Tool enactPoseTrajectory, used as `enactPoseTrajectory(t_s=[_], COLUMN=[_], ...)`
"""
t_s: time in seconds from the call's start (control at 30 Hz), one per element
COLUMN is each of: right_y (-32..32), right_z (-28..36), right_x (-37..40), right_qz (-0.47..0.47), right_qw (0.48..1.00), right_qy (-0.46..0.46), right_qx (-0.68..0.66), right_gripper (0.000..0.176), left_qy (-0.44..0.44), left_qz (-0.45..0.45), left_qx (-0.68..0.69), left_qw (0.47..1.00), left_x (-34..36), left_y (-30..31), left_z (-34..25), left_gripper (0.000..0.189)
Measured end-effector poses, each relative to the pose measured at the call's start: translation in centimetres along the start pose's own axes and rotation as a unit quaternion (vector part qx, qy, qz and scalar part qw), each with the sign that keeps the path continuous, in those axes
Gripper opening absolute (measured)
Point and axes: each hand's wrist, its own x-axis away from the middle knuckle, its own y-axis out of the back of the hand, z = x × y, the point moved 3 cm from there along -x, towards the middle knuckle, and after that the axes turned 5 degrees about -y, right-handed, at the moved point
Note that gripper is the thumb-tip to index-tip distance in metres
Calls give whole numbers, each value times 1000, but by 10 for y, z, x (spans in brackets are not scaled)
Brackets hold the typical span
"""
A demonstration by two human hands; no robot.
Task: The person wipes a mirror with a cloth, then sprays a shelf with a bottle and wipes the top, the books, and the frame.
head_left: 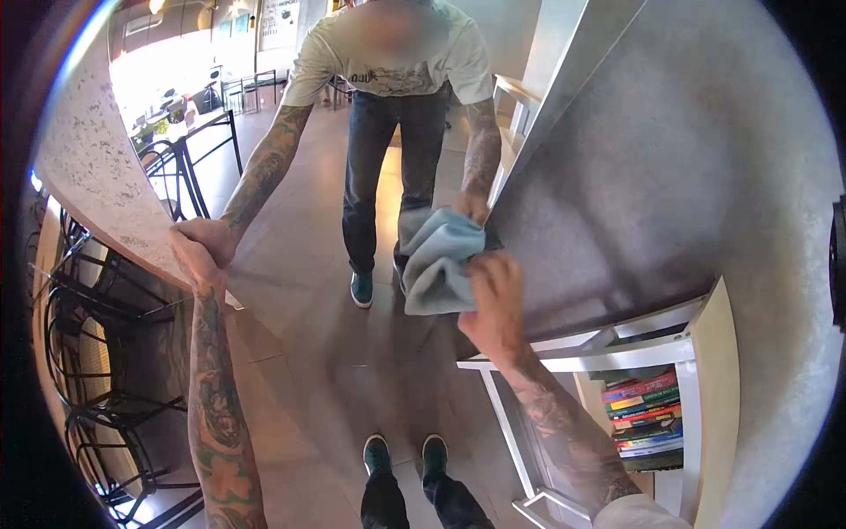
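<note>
1. Head view: right hand (498, 304) clenched on a blue-grey cloth (438, 269), which is pressed against the mirror (300, 300).
2. Left hand (198, 256) has curled fingers touching the glass, meeting its reflection; cannot tell its grip.
3. Books (643, 410) in the white shelf (617, 348), low right: spine titles too small to read.
4. Reflected shirt print (388, 81): unreadable.

A soft, matt cloth (438, 273) of pale blue was seen at centre. Rough grey plaster was shown on the wall (670, 159) at upper right, and speckled polished stone on the surface (88, 167) at upper left.
</note>
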Motion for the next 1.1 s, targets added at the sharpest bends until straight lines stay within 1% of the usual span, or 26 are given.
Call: enactPoseTrajectory(t_s=[0.03,0.1,0.13,0.2,0.27,0.3,0.37,0.4,0.47,0.5,0.53,0.6,0.63,0.67,0.7,0.73,0.8,0.83,0.87,0.9,0.97,1.03,1.07,1.1], right_y=[22,73,101,138,139,129,108,95,62,39,18,-22,-35,-51,-51,-43,-6,24,61,95,143,157,151,144], right_z=[9,24,31,44,45,40,35,31,20,9,5,-14,-22,-31,-28,-28,-24,-10,3,20,45,71,76,81], right_x=[-16,-63,-87,-146,-180,-192,-189,-171,-120,-89,-57,-3,17,36,40,39,16,-10,-44,-82,-156,-206,-215,-224], right_qz=[-56,-222,-277,-403,-432,-389,-336,-328,-226,-171,-115,19,19,85,152,153,44,-58,-137,-270,-396,-400,-388,-376], right_qw=[998,972,953,886,861,876,898,909,954,970,984,994,994,992,985,985,994,996,987,955,891,875,882,888], right_qy=[10,76,125,218,248,271,276,255,198,175,139,104,103,88,72,70,26,44,58,121,219,253,248,243], right_qx=[24,-26,17,73,106,89,57,37,5,-6,-15,-39,-41,-35,-26,-25,-96,-56,-66,-32,34,101,102,104], right_gripper=[52,41,38,39,39,37,38,38,41,45,47,48,48,49,50,50,52,49,45,46,46,43,41,40], left_qy=[0,4,4,9,14,20,11,5,1,-2,-7,-13,-14,-19,-20,-23,-27,-29,-27,-25,-16,-31,-36,-46], left_qz=[-2,-1,-2,-4,-5,-4,6,9,13,-4,-20,-16,-7,2,11,17,22,23,22,22,23,-6,-16,28], left_qx=[5,14,16,27,34,37,17,5,-9,44,97,85,56,35,19,9,-2,-4,2,9,20,49,59,1], left_qw=[1000,1000,1000,1000,999,999,1000,1000,1000,999,995,996,998,999,1000,1000,999,999,999,999,999,998,997,999], left_x=[-3,-9,-11,-17,-22,-24,-13,-10,-10,-15,-21,-22,-19,-13,-9,-7,-5,-3,0,3,6,-3,-8,-19], left_y=[2,5,5,6,6,6,2,3,4,5,5,7,7,7,5,3,4,5,4,3,2,3,6,11], left_z=[1,6,10,17,22,22,10,5,6,12,19,19,15,10,8,5,-1,-4,-7,-10,-8,1,7,19], left_gripper=[54,52,51,50,48,47,52,55,57,34,19,25,30,35,40,45,56,62,62,62,62,61,61,61])
